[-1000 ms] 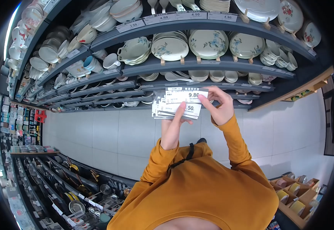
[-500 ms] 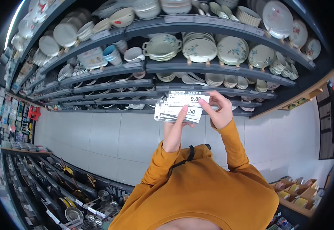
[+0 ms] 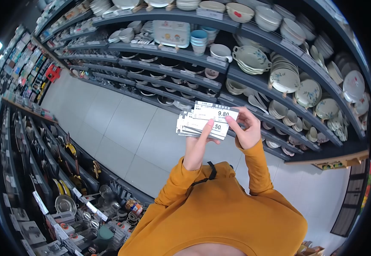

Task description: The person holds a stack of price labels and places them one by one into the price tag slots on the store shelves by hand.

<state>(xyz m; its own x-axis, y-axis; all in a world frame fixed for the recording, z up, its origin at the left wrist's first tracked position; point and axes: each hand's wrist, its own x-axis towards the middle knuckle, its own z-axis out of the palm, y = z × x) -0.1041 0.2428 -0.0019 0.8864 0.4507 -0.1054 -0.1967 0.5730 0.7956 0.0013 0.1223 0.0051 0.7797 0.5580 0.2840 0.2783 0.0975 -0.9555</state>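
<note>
My left hand (image 3: 197, 149) is closed on a stack of white price labels (image 3: 202, 127), its thumb pressed on their front. The labels are fanned out, with the lower ones sticking out to the left. The top label (image 3: 206, 112) reads 9.80 and part of a lower one reads .50. My right hand (image 3: 248, 128) pinches the right edge of the top label between thumb and fingers. Both hands are in front of my chest, between the shelves and my body.
Shelves ahead hold leaf-edged bowls (image 3: 251, 59), flowered plates (image 3: 284, 80), blue cups (image 3: 199, 41) and a divided tray (image 3: 171, 33). Lower left, another shelf row holds pans and a metal strainer (image 3: 65, 205). Grey tiled floor (image 3: 121, 123) lies between. A red object (image 3: 53, 73) stands far left.
The view has turned left, so the shelves ahead now slant and the crockery appears further right. Both hands keep their hold on the labels, which sit slightly further right and lower in view.
</note>
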